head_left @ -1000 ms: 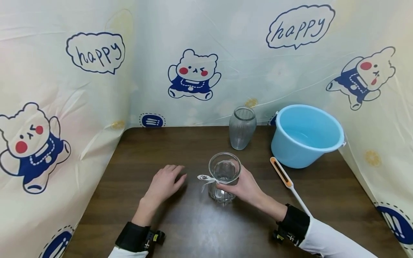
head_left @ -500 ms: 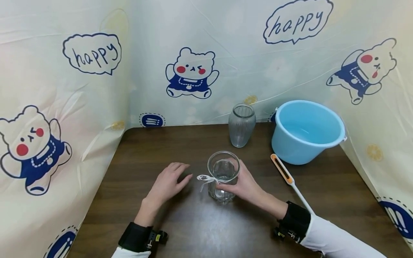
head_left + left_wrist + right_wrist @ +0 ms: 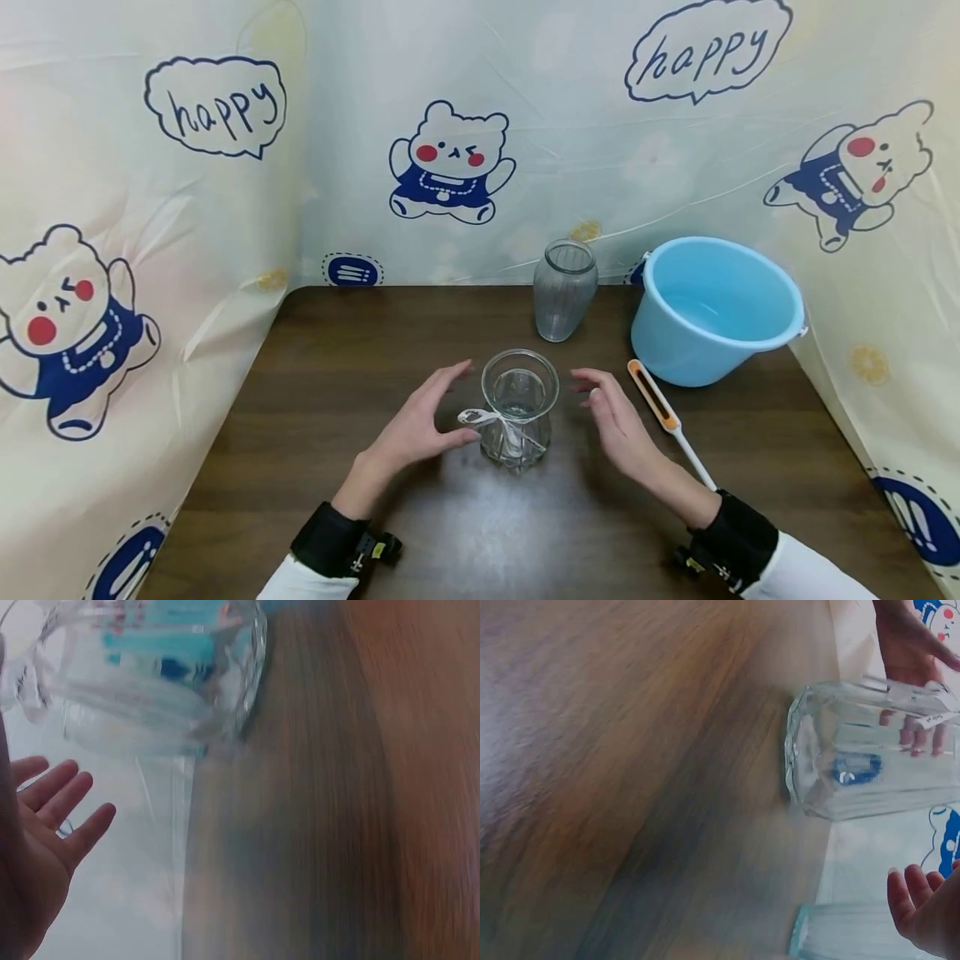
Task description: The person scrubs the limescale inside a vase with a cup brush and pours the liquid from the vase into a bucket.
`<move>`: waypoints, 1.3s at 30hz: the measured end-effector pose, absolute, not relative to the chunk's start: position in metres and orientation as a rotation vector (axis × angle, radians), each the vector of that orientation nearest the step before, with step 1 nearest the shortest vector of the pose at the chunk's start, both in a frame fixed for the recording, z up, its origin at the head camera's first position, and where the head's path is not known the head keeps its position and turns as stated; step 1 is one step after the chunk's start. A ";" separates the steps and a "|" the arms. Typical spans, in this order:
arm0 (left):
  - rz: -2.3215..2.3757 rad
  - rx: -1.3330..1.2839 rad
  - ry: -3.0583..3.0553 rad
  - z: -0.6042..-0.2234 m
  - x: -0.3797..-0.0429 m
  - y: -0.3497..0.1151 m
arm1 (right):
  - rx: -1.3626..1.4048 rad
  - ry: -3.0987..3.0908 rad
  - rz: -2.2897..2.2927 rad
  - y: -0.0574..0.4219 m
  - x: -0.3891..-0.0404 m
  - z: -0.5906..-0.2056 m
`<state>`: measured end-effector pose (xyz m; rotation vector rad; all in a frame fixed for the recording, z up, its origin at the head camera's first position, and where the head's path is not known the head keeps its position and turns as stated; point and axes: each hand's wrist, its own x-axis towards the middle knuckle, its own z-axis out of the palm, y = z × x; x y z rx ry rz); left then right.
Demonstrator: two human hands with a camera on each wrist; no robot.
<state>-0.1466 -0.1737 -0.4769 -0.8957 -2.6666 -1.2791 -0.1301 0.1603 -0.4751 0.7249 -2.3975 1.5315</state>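
Note:
A clear glass vase point(image 3: 517, 392) with a white ribbon bow point(image 3: 506, 429) at its neck stands upright on the table. To its left is my left hand point(image 3: 416, 421), fingers spread and thumb close to the bow. My right hand point(image 3: 618, 421) is apart from the vase on its other side, holding nothing, fingers loosely bent. In the left wrist view the vase point(image 3: 150, 682) appears beyond the fingers of my left hand point(image 3: 45, 840). The right wrist view has the vase point(image 3: 870, 750) between both hands.
Behind stands a taller ribbed glass vase point(image 3: 566, 292). At the back right is a light blue bucket point(image 3: 675, 350), with a white-and-orange long-handled tool point(image 3: 663, 404) lying in front of it. A printed curtain point(image 3: 450, 67) borders the wooden table point(image 3: 322, 333).
My right hand has let go of the ribboned vase and moved off to the right. My left hand has come closer from the left, opening wider. The bow now faces more toward the front.

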 end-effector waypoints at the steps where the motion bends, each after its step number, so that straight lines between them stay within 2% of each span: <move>1: -1.314 -0.920 -2.645 -0.477 -0.147 -0.170 | 0.713 -2.391 1.530 0.162 -0.129 -0.475; 7: -1.406 -0.937 -2.616 -0.479 -0.149 -0.145 | 0.682 -2.366 1.547 0.166 -0.127 -0.477; 17: -1.600 -0.772 -2.578 -0.492 -0.145 -0.109 | 0.661 -2.385 1.569 0.167 -0.122 -0.477; 22: -1.571 -0.706 -2.530 -0.493 -0.146 -0.105 | 0.678 -2.363 1.561 0.168 -0.123 -0.476; 33: -1.552 -0.815 -2.447 -0.491 -0.158 -0.107 | 0.652 -2.352 1.583 0.173 -0.124 -0.480; 39: -1.552 -0.781 -2.431 -0.493 -0.170 -0.114 | 0.648 -2.374 1.578 0.175 -0.122 -0.480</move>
